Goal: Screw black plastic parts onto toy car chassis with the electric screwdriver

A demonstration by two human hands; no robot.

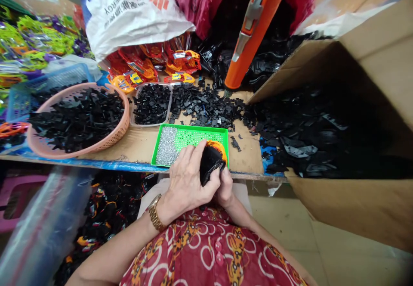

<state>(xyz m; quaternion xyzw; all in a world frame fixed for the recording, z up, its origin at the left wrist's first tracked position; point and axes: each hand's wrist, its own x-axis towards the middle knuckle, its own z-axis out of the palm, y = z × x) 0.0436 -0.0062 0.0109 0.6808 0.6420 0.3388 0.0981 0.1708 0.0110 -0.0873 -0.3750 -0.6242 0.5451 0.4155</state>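
Observation:
My left hand (pixel 187 178), with a gold watch on the wrist, is wrapped over a black and orange plastic toy part (pixel 211 159) at the near edge of the table. My right hand (pixel 225 187) grips the same part from below and is mostly hidden behind it. Both hands hover just in front of a green tray (pixel 190 135) that holds a heap of small silver screws (pixel 166 146) at its left end.
A pink basket (pixel 111 137) and a clear tub (pixel 151 104) hold black plastic pieces, with more loose ones (pixel 206 105) on the table. An orange tool (pixel 254 27) hangs above. A big cardboard box (pixel 371 83) of black parts stands at right. Coloured toy shells (pixel 155 64) lie behind.

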